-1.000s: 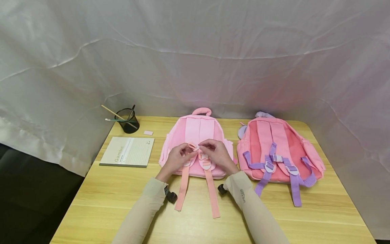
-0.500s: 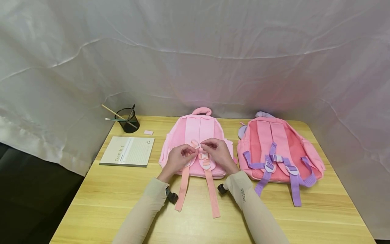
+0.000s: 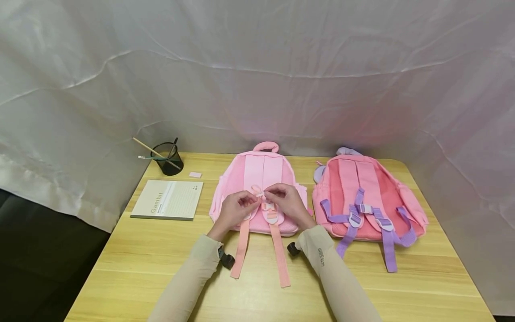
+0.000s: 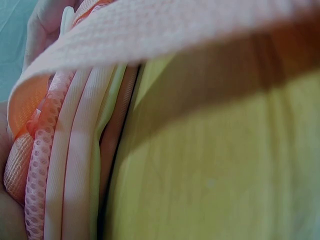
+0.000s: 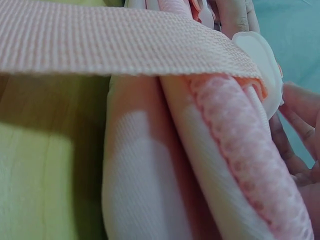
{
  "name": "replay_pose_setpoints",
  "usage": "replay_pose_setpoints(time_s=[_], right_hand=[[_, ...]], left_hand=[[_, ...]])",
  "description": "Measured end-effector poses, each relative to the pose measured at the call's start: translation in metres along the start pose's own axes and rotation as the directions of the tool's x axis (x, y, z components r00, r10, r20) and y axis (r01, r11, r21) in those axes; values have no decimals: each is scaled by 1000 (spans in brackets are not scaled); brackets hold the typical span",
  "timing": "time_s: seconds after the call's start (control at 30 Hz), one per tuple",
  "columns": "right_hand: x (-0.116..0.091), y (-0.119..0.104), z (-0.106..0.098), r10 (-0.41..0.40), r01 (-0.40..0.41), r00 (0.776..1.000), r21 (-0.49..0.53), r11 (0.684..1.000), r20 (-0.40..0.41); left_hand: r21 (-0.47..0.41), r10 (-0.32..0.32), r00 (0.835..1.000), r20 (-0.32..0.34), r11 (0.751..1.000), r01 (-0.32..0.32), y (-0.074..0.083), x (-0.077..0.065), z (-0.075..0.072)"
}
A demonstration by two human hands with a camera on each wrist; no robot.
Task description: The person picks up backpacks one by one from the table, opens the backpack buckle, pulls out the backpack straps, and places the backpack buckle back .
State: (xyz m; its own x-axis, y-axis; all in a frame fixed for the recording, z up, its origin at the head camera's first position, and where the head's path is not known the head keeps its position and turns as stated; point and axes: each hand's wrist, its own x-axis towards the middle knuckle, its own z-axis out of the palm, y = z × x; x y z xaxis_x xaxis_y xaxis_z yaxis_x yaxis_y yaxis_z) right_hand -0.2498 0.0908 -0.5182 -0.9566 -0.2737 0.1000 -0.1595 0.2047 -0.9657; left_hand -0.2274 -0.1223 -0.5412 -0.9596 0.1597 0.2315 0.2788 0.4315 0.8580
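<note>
A light pink backpack (image 3: 233,172) lies with its shoulder-strap side up on the table. Above its middle, my left hand (image 3: 235,208) pinches a short pale strap (image 3: 255,188) that bends up in a small loop. From the other side, my right hand (image 3: 289,203) pinches the small white plastic buckle (image 3: 259,194) on that strap, its shape partly hidden by fingertips. Just below sits a white plastic clip (image 3: 268,206) on peach webbing. In the right wrist view a white strap adjuster (image 5: 260,65) shows near the fingers. Two peach strap tails (image 3: 280,257) hang toward me.
To the right lies a darker pink backpack (image 3: 331,188) with purple straps (image 3: 389,250). On the left are a notebook (image 3: 166,201), a small eraser (image 3: 195,175) and a black mesh pen cup (image 3: 170,165) holding several pencils or pens. A grey curtain (image 3: 257,89) stands behind the wooden table (image 3: 257,304).
The strap loop between my fingers has turned and lies slightly higher and flatter than a second ago. Both hands have stayed almost in place.
</note>
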Motion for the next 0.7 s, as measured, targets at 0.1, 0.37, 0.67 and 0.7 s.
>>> replay_pose_setpoints(time_s=[0.1,0.37,0.67,0.7], right_hand=[[0,0,0,14,-14,1000,-8,1000,13],[2,2,3,41,-40,998,-18,999,47],[1,-1,1,13,-13,1000,54,998,-8],[0,-2,1,12,-11,1000,60,998,-9]], left_hand=[[-8,-1,1000,1,1000,1,0,0,0],[13,3,1000,2,1000,-3,-3,-2,0],[32,23,1000,12,999,-23,-3,-1,0],[36,27,1000,14,999,-28,-3,-1,0]])
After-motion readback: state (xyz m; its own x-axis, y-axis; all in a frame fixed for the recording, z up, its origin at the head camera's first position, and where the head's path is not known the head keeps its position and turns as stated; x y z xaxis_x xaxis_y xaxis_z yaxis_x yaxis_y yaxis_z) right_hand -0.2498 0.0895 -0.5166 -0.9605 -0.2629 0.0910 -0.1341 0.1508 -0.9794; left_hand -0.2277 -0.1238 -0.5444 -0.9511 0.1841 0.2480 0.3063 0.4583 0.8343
